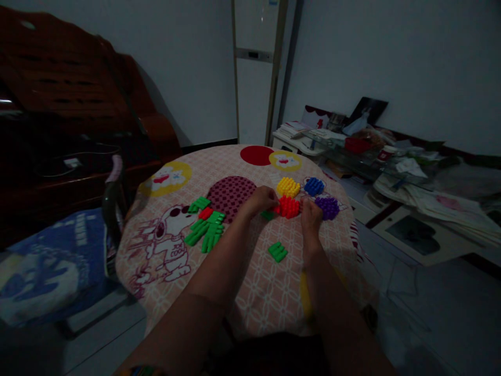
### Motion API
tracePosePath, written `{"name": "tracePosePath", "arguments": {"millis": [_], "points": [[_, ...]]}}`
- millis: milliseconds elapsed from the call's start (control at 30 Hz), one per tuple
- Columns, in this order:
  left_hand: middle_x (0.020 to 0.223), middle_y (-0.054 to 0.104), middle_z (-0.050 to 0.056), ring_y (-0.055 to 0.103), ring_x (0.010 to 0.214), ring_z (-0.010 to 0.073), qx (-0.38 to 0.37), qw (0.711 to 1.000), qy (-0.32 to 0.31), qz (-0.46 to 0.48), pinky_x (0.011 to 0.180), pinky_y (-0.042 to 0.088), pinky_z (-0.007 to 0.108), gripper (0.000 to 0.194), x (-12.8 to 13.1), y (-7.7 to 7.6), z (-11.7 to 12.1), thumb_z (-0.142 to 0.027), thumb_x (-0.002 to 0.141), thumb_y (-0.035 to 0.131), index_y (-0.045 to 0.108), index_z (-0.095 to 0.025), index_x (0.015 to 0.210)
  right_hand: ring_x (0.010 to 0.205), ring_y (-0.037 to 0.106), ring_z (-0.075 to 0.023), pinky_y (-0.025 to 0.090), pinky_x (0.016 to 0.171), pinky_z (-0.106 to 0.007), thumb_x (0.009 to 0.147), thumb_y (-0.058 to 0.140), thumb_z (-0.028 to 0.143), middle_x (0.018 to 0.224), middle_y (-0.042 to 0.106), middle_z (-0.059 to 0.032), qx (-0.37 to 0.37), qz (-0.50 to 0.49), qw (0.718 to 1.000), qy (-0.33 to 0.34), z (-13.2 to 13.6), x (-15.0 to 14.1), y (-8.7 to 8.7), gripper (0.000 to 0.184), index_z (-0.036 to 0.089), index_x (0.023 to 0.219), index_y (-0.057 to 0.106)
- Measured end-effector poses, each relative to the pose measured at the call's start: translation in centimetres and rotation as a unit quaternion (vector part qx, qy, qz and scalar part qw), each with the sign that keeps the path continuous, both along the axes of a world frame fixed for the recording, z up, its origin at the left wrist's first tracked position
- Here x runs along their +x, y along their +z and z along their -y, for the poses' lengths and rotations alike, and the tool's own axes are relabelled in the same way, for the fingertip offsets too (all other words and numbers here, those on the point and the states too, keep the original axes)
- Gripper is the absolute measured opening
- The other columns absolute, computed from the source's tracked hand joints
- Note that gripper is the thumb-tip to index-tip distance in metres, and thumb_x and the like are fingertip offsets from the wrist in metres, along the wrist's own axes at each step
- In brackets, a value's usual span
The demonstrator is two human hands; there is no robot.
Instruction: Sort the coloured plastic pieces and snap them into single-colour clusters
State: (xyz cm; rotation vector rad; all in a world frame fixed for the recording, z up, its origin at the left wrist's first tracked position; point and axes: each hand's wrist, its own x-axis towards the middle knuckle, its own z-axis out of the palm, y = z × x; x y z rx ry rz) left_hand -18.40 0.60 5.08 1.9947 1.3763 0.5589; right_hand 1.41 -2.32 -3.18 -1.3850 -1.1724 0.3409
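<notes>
On the table, a bumpy cluster of red plastic building blocks sits between my two hands. My left hand is closed in a pinch at its left side, with a bit of red block at the fingertips. At the cluster's right edge, my right hand has its fingers curled against the red blocks; its grip is partly hidden. Just behind lie a yellow block cluster and a blue block cluster. A purple block cluster is right of my right hand. One green block piece lies nearer me.
Several joined green blocks and a small red block lie left of my left forearm. A patterned cloth covers the round table. A chair stands at left, a cluttered glass-topped cabinet at right.
</notes>
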Motion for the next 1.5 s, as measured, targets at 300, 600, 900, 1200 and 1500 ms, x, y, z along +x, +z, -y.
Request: {"name": "tracePosePath", "arguments": {"millis": [300,600,900,1200,1500], "points": [[0.074,0.074,0.004,0.066,0.067,0.0123,0.001,0.996,0.079,-0.035,0.063,0.048,0.018,0.022,1.6,-1.6,-0.2,-0.027,0.075,0.079,0.074,-0.012,0.092,0.069,0.062,-0.0203,0.050,0.070,-0.031,0.090,0.042,0.052,0.074,0.071,-0.0053,-0.008,-0.006,1.000,-0.001,-0.2,0.0,0.0,0.046,0.018,0.082,0.072],[0.072,0.074,0.006,0.066,0.070,0.0153,0.020,0.999,0.027,-0.030,0.063,0.047,0.022,0.021,0.4,-0.8,0.1,-0.033,0.083,0.071,0.076,-0.013,0.078,0.071,0.063,-0.0213,0.050,0.070,-0.032,0.089,0.042,0.051,0.074,0.071,-0.0056,-0.011,-0.012,1.000,-0.002,-0.4,0.0,-0.2,0.045,0.019,0.081,0.072],[0.071,0.072,0.002,0.064,0.067,0.0129,0.019,1.000,0.016,-0.012,0.061,0.045,0.021,0.013,-0.2,-1.0,-0.5,-0.021,0.071,0.076,0.075,-0.012,0.080,0.068,0.061,-0.0195,0.048,0.069,-0.031,0.091,0.040,0.052,0.072,0.069,-0.0051,-0.020,0.007,1.000,-0.003,0.0,-0.1,0.2,0.048,0.018,0.082,0.071],[0.066,0.070,0.003,0.064,0.066,0.0135,0.051,0.993,0.088,0.055,0.064,0.046,0.022,0.019,1.4,-2.2,-0.4,-0.029,0.078,0.075,0.069,-0.013,0.072,0.072,0.062,-0.0211,0.048,0.069,-0.031,0.091,0.041,0.050,0.070,0.068,-0.0049,-0.012,0.009,1.000,-0.005,0.1,-0.2,0.3,0.045,0.018,0.082,0.071],[0.089,0.073,0.008,0.065,0.080,0.0156,0.114,0.989,0.093,0.005,0.074,0.045,0.024,0.026,1.2,-1.9,-0.4,-0.027,0.098,0.048,0.070,-0.014,0.090,0.071,0.061,-0.0207,0.049,0.071,-0.032,0.091,0.040,0.049,0.071,0.069,-0.0051,-0.019,0.008,1.000,-0.003,0.2,-0.2,0.5,0.045,0.018,0.080,0.071]]}}
